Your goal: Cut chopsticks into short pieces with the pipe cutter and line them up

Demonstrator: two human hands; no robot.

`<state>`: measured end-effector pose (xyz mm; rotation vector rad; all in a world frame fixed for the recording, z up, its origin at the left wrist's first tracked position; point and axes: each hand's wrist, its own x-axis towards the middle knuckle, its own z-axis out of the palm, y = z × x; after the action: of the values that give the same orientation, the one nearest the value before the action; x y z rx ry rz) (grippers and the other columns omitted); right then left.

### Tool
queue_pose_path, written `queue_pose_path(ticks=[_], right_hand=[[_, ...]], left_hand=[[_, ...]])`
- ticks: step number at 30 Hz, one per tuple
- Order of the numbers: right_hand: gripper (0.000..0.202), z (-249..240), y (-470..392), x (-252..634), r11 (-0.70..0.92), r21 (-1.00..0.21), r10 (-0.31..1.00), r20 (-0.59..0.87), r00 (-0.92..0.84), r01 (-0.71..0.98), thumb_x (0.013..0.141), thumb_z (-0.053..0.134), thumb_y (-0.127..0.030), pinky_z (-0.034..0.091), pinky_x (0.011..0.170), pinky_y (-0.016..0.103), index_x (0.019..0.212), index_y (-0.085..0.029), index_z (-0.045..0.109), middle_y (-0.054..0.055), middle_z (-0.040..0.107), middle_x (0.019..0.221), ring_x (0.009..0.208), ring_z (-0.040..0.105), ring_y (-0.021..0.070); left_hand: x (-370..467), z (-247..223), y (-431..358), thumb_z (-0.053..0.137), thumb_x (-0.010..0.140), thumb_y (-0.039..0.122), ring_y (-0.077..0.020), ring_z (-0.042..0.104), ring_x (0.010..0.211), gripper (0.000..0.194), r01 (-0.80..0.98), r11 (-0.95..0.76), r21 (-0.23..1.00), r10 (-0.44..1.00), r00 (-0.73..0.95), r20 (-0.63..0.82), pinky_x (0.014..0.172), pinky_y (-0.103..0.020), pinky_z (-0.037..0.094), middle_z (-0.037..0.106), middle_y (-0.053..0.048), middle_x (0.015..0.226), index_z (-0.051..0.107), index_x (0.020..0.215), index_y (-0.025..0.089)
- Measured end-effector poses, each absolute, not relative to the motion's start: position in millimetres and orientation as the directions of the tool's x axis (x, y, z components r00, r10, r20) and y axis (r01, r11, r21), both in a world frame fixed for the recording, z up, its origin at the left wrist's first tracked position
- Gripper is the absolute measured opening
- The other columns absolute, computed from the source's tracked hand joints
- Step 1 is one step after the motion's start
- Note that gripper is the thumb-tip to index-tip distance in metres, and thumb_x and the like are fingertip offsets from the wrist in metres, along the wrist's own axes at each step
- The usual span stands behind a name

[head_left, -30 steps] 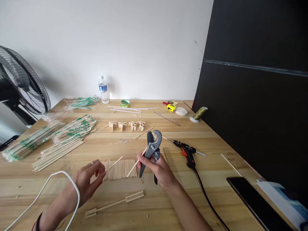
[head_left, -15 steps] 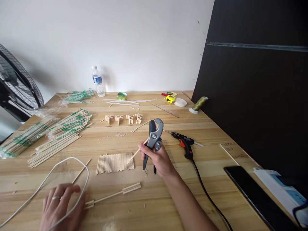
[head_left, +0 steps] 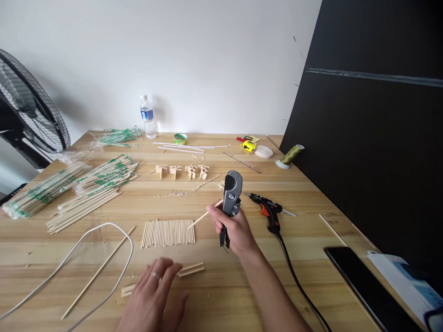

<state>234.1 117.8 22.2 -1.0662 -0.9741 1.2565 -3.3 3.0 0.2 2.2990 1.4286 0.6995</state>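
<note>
My right hand [head_left: 233,227] is wrapped around the handles of a grey and black pipe cutter [head_left: 231,196], its jaws pointing up. Between thumb and fingertips the same hand pinches a short wooden stick [head_left: 200,220], whose low end is over a row of cut sticks [head_left: 168,232]. My left hand [head_left: 155,286], with a ring, is over a jointed stick piece [head_left: 191,269] near the front edge. Its fingers are bent and apart, with nothing visible in them, and they cover the middle of that piece. To its left a long stick [head_left: 98,273] lies on the table.
A white cable [head_left: 81,237] loops at the left, below bagged sticks [head_left: 104,177]. Small stick assemblies [head_left: 182,171] stand further back. At the right are a glue gun [head_left: 266,206] with its cord, a phone [head_left: 367,286] and a power strip [head_left: 408,281]. A water bottle [head_left: 147,121] stands behind.
My left hand has moved right from the long stick to the jointed piece, leaving the long stick on the table. In my right hand the cutter's jaws and handles have come closer together.
</note>
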Motion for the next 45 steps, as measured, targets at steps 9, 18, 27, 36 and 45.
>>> queue_pose_path(ticks=[9, 18, 27, 36, 45], right_hand=[[0.038, 25, 117, 237, -0.025, -0.941, 0.998, -0.043, 0.046, -0.338, 0.079, 0.086, -0.046, 0.031, 0.044, 0.023, 0.07, -0.02, 0.06, -0.008, 0.045, 0.05, 0.044, 0.04, 0.008], [0.038, 25, 113, 233, -0.086, -0.96, 0.996, -0.077, -0.043, -0.268, 0.082, 0.083, -0.05, 0.031, 0.045, 0.024, 0.075, -0.019, 0.062, -0.008, 0.045, 0.05, 0.045, 0.04, 0.0091], [0.035, 21, 108, 224, -0.063, -0.995, 0.998, -0.061, -0.031, -0.075, 0.088, 0.078, -0.05, 0.035, 0.048, 0.027, 0.077, -0.019, 0.066, -0.005, 0.052, 0.053, 0.047, 0.045, 0.0114], [0.029, 18, 105, 218, -0.083, -0.997, 0.996, -0.083, -0.014, -0.006, 0.087, 0.079, -0.05, 0.044, 0.056, 0.03, 0.089, -0.021, 0.077, 0.001, 0.067, 0.074, 0.054, 0.057, 0.0144], [0.028, 15, 102, 214, -0.083, -0.996, 0.996, -0.083, 0.04, 0.018, 0.087, 0.079, -0.049, 0.045, 0.056, 0.032, 0.091, -0.022, 0.079, 0.002, 0.07, 0.073, 0.054, 0.059, 0.0159]], left_hand=[[20, 15, 55, 0.052, 0.094, 0.018, -0.022, 0.066, 0.077, 0.008, 0.683, -0.347, 0.643, 0.849, 0.52, -0.093, 0.071, -0.034, 0.053, 0.07, -0.008, 0.092, 0.058, 0.09, 0.021], [10, 25, 103, 0.077, 0.087, 0.047, -0.0127, 0.064, 0.057, 0.039, 0.08, 0.258, 0.963, 0.824, 0.502, -0.262, 0.06, -0.025, 0.044, 0.06, 0.007, 0.068, 0.057, 0.104, 0.018], [4, 24, 94, 0.077, 0.088, 0.046, -0.0129, 0.062, 0.061, 0.037, -0.009, 0.386, 0.923, 0.759, 0.572, -0.312, 0.063, -0.025, 0.049, 0.067, 0.0, 0.068, 0.063, 0.104, 0.016], [1, 26, 93, 0.068, 0.095, 0.048, -0.015, 0.064, 0.064, 0.035, -0.059, 0.374, 0.925, 0.77, 0.576, -0.275, 0.067, -0.029, 0.05, 0.069, -0.003, 0.072, 0.065, 0.105, 0.015], [-2, 21, 89, 0.068, 0.097, 0.045, -0.0142, 0.064, 0.066, 0.032, -0.09, 0.397, 0.913, 0.767, 0.579, -0.277, 0.068, -0.027, 0.051, 0.071, -0.003, 0.074, 0.066, 0.11, 0.016]])
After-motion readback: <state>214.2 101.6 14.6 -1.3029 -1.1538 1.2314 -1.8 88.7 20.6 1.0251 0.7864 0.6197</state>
